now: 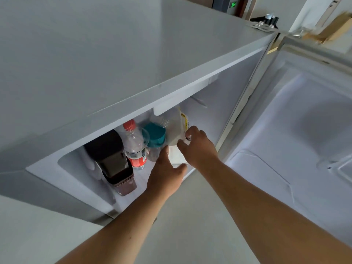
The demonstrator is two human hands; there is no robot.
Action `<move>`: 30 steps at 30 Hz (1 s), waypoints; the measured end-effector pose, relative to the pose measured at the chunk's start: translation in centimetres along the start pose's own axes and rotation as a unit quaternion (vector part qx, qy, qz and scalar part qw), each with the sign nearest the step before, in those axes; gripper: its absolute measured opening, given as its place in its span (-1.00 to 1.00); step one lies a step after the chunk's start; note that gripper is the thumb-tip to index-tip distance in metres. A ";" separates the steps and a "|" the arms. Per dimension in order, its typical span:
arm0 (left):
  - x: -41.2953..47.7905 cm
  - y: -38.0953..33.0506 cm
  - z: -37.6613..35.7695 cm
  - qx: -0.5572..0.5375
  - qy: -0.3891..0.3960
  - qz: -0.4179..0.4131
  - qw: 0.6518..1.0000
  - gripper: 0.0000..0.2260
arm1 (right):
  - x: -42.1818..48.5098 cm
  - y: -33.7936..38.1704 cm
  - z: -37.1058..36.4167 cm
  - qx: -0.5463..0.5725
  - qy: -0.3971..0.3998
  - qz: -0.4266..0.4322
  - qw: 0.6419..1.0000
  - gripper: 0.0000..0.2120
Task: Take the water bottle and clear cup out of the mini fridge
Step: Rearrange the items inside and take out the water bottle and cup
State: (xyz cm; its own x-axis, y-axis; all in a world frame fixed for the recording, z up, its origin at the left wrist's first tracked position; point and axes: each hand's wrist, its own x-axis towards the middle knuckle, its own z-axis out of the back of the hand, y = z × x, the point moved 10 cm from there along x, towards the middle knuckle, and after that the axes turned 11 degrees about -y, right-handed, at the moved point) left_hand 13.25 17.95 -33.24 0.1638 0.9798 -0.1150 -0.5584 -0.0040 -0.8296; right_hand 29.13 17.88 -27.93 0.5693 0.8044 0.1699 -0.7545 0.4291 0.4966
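The mini fridge (pixel 190 86) stands open below me. Inside, a clear water bottle (pixel 135 147) with a red cap and red label stands upright near the middle. Just to its right, a clear cup (pixel 146 137) shows only its rim, pressed against a teal-lidded clear jar (pixel 154 137). My right hand (pixel 198 147) pinches the lower corner of a white plastic bag (pixel 176 128) that leans at the right of the jar. My left hand (pixel 166 176) reaches in low, with finger and thumb spread on either side of a flat white pack (pixel 177 157), to the right of the bottle.
A dark brown lidded container (pixel 112 159) fills the left of the compartment, close to the bottle. The fridge door (pixel 304 130) hangs wide open at the right. The grey fridge top (pixel 114 54) overhangs the opening. Pale floor lies under my arms.
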 end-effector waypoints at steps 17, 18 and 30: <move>0.5 -0.1 -3.1 -0.032 0.069 0.027 0.997 -0.24 | 2.2 -0.5 0.5 0.025 -0.006 0.039 0.999 -0.80; 0.6 -0.2 -3.3 -0.032 0.072 0.030 0.996 -0.24 | 2.4 -0.6 0.5 0.028 -0.005 0.039 0.999 -0.81; 2.6 -1.3 -5.0 -0.073 0.069 0.043 0.994 -0.16 | 4.3 -1.2 1.0 0.037 -0.008 0.030 0.999 -0.79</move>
State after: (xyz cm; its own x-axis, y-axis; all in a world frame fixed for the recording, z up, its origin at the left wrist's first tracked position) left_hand 18.49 19.51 -35.20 0.2358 0.9378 -0.2547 -0.4536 -0.1256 -0.8823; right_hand 32.77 20.42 -26.94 0.5285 0.8213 0.2147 -0.7622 0.3477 0.5460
